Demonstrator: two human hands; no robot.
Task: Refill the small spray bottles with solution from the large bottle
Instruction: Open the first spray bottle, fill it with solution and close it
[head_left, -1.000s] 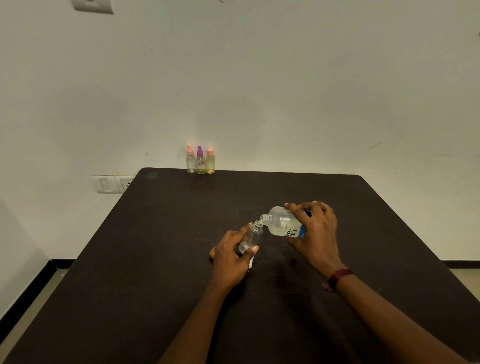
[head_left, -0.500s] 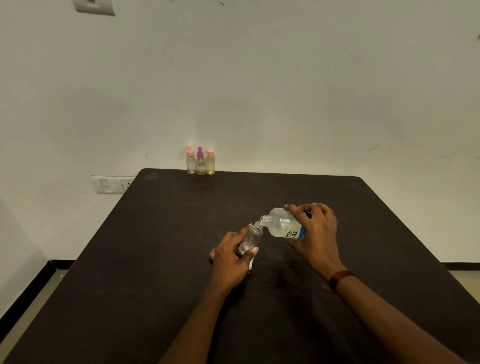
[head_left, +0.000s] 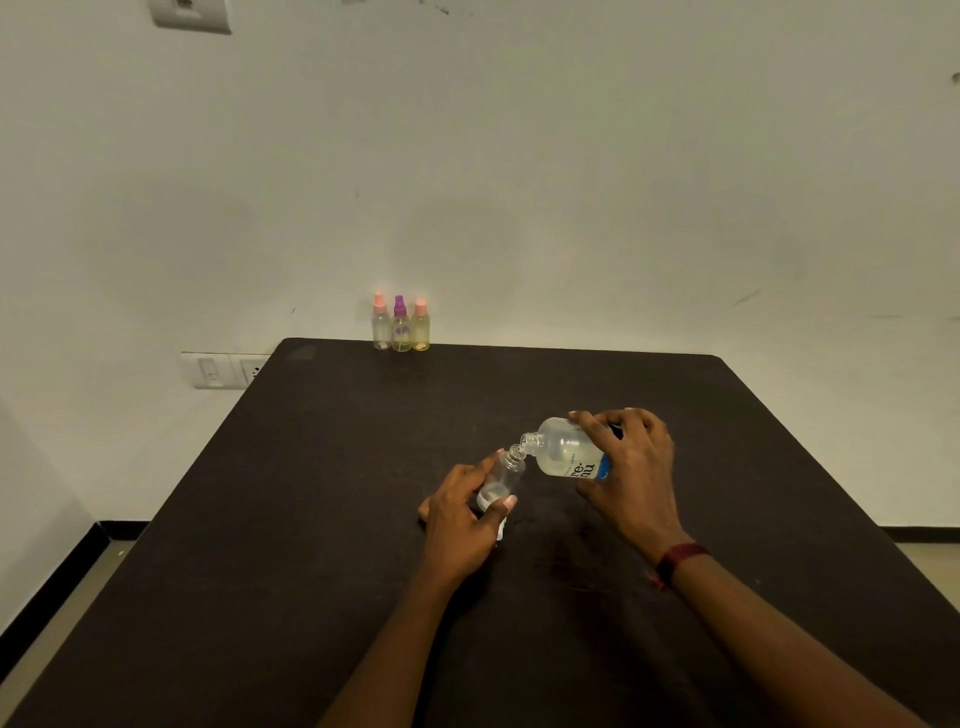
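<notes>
My left hand grips a small clear spray bottle with no cap, tilted toward the right over the dark table. A little liquid sits in its base. My right hand holds the large clear bottle with a blue and white label, tipped almost level. Its open mouth meets the small bottle's neck. Three capped small spray bottles stand in a row at the table's far edge, against the wall.
A white wall rises right behind the table's far edge. A switch and socket plate is on the wall at the left, below table level. Floor shows past both side edges.
Both hands and bottles have held nearly the same pose. The large bottle stays tipped at the small bottle's neck.
</notes>
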